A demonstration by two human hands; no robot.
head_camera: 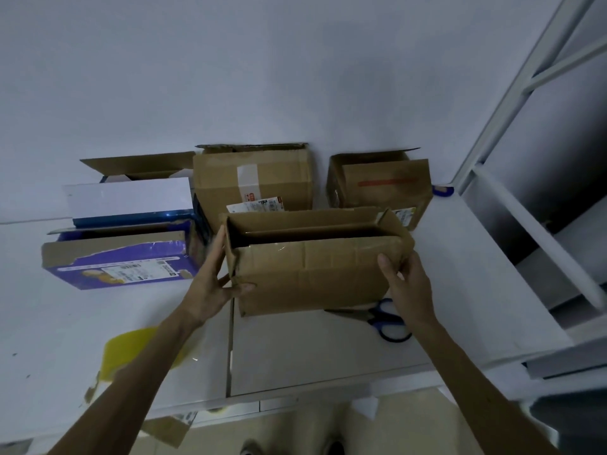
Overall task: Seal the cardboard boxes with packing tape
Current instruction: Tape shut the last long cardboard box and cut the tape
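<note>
Open cardboard box held between my hands
My left hand pinched one end and my right hand curled round the other; a slack grip could have dropped it onto the scissors just below my right hand

The open box fills the span between the left fingers and right fingers. Just left of the left fingers, the purple box crowds in. Beyond stand a tall box and a low box, with a gap between them. Scissors lie below the right fingers. Nearer is bare table, with a tape roll to the left.
</note>
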